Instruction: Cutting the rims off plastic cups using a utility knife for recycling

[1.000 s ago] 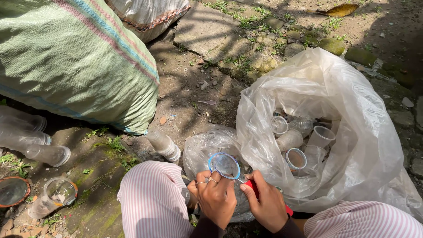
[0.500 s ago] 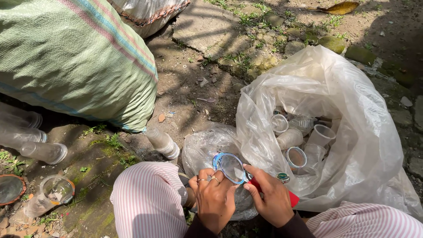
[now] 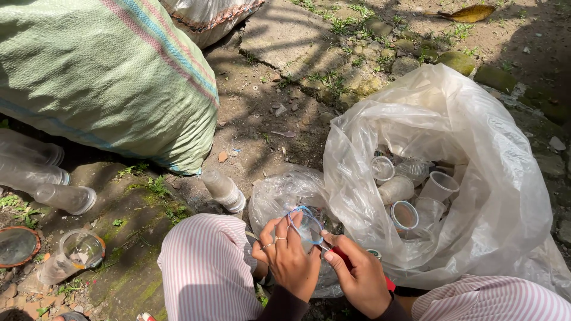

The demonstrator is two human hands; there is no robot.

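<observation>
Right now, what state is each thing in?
Left hand: holding the clear cup.
Right hand: gripping a red-handled tool at the cup's rim.
Clear cup: held, on its side.
Plastic bag: open, holding cups.
Green sack: full, lying down.

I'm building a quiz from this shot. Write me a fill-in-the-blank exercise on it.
1. Both hands, left and right, hold a clear plastic ____.
2. The clear bag at the right holds many empty ____.
3. The sack at upper left is mostly ____ in colour.
4. The person's trousers are patterned with ____.

Missing words: cup; cups; green; stripes
</observation>
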